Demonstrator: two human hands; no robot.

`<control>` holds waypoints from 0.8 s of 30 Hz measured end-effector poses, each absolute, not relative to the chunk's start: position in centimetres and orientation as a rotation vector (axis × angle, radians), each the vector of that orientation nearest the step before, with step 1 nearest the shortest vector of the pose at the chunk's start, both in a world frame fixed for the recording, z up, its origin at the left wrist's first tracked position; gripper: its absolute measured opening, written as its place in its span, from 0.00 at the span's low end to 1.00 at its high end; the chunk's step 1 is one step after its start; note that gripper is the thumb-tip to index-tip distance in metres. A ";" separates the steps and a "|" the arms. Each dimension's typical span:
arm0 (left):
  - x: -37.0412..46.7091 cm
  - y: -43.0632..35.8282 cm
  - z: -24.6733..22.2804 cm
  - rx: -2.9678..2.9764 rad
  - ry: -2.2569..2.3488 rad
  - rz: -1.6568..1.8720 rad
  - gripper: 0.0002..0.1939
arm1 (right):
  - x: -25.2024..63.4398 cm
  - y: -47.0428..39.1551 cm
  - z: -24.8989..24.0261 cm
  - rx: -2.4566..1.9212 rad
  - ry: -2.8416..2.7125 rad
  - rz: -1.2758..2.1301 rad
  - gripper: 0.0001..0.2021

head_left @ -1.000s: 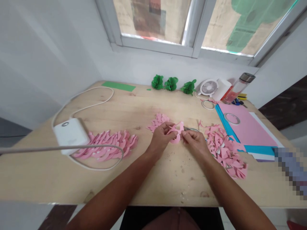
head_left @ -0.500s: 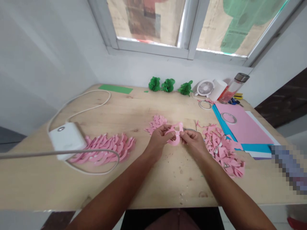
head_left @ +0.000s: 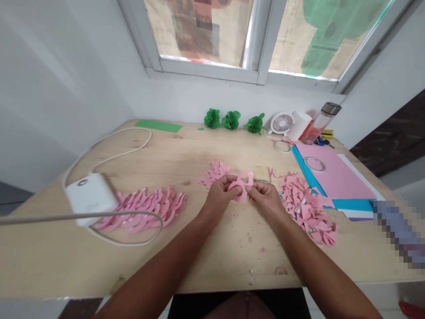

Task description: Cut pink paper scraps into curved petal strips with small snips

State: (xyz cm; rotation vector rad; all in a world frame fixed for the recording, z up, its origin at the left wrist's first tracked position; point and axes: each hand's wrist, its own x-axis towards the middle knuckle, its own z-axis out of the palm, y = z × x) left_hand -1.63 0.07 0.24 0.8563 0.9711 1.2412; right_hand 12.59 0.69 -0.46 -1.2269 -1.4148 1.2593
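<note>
Both hands pinch a curved pink paper cutout [head_left: 239, 196] with openings in it, held a little above the wooden table [head_left: 226, 261]. My left hand [head_left: 222, 191] grips its left side between thumb and fingers. On its right edge, my right hand [head_left: 265, 195] is closed with thumb and fingertips. Just behind the left hand lies a small cluster of pink paper pieces [head_left: 215, 172]. To the right of the right hand spreads a heap of pink paper scraps [head_left: 303, 206]. Curved pink paper strips [head_left: 149, 206] lie in a row at the left.
A white power adapter [head_left: 91, 195] and its cable sit at the left. Three green paper balls [head_left: 230, 120], a small fan [head_left: 282, 123] and a glass bottle [head_left: 320, 124] stand along the back. Pink sheets [head_left: 335, 177] with a tape ring [head_left: 314, 164] lie at right.
The pink cutout has turned slightly and sits a bit lower between my fingers. Both hands keep their hold, and the whole view has shifted slightly.
</note>
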 end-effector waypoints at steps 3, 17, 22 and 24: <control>-1.6 0.1 0.4 0.852 1.002 1.238 0.15 | 12.5 0.7 -0.5 -1.238 -1.381 1.281 0.16; -2.0 0.2 0.4 0.847 0.978 1.294 0.16 | 13.0 0.9 -1.1 -1.174 -1.402 1.272 0.11; -1.5 -0.2 0.6 0.958 0.988 1.255 0.13 | 12.7 0.7 -0.7 -1.188 -1.415 1.292 0.13; -1.4 -0.3 0.6 0.962 0.982 1.272 0.13 | 12.7 0.7 -0.7 -1.163 -1.434 1.302 0.12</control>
